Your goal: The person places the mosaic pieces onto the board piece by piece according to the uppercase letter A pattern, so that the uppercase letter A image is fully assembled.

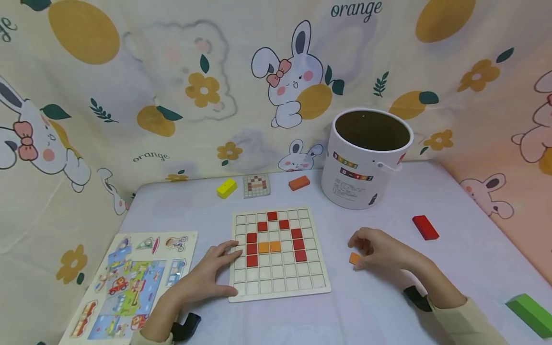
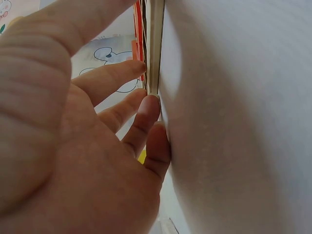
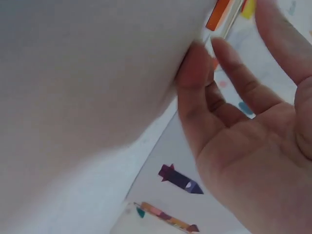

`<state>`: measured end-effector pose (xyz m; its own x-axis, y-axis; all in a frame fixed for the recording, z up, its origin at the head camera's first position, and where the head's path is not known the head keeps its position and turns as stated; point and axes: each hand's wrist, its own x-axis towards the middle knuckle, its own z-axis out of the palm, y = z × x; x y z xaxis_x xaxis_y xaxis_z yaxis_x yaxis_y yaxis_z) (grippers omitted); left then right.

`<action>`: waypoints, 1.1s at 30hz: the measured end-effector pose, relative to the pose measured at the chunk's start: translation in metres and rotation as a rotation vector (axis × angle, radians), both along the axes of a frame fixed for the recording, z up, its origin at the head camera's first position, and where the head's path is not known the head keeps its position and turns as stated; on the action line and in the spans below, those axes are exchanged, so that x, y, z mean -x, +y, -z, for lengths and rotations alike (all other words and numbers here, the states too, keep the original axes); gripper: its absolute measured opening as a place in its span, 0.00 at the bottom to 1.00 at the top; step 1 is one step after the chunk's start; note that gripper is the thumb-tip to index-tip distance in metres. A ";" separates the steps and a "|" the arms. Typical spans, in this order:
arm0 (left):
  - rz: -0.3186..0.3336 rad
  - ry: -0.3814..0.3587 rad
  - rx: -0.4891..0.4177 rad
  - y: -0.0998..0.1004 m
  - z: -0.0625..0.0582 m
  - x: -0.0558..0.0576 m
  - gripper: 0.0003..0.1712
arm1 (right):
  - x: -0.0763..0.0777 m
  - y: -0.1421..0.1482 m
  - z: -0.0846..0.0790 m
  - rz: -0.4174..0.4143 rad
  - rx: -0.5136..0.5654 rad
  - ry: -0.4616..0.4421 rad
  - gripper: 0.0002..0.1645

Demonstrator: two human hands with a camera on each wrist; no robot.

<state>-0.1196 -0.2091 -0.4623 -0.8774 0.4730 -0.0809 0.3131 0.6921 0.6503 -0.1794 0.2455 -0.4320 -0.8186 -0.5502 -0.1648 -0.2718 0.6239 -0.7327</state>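
On the white table lies a square grid board point(image 1: 280, 279) with red tiles point(image 1: 252, 249) in a peaked outline and two orange tiles point(image 1: 269, 247) side by side inside it. My left hand point(image 1: 211, 270) rests at the board's left edge, fingers and thumb spread apart. In the left wrist view, its fingertips point(image 2: 146, 109) touch the board's thin side. Right of the board, a loose orange tile point(image 1: 354, 258) lies by the thumb of my right hand point(image 1: 377, 249). The index finger stands apart from that tile, other fingers loosely bent. The right wrist view cuts off the thumb tip.
Behind the board sit a yellow block point(image 1: 226, 188), a small pattern card point(image 1: 257, 186), an orange block point(image 1: 299, 183) and a white bucket point(image 1: 353, 177). A red block point(image 1: 425, 227) and a green block point(image 1: 531, 314) lie right. A picture board point(image 1: 129, 282) lies left.
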 end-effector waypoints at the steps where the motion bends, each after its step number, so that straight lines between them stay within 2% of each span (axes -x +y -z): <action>1: 0.000 -0.001 0.001 0.000 0.000 0.000 0.53 | 0.000 0.002 0.001 -0.015 0.022 -0.020 0.26; 5: -0.008 -0.010 0.005 0.000 -0.001 0.000 0.53 | 0.002 0.001 0.005 -0.067 0.052 -0.058 0.22; 9: -0.007 -0.002 0.007 -0.001 -0.001 0.000 0.53 | 0.004 -0.004 0.007 -0.101 0.030 -0.050 0.19; 24: -0.012 0.008 0.007 -0.002 -0.001 -0.002 0.53 | 0.002 -0.009 0.005 -0.138 0.020 -0.008 0.20; 33: 0.001 0.001 -0.005 0.000 -0.001 -0.001 0.53 | 0.008 -0.013 0.001 -0.165 0.064 -0.074 0.12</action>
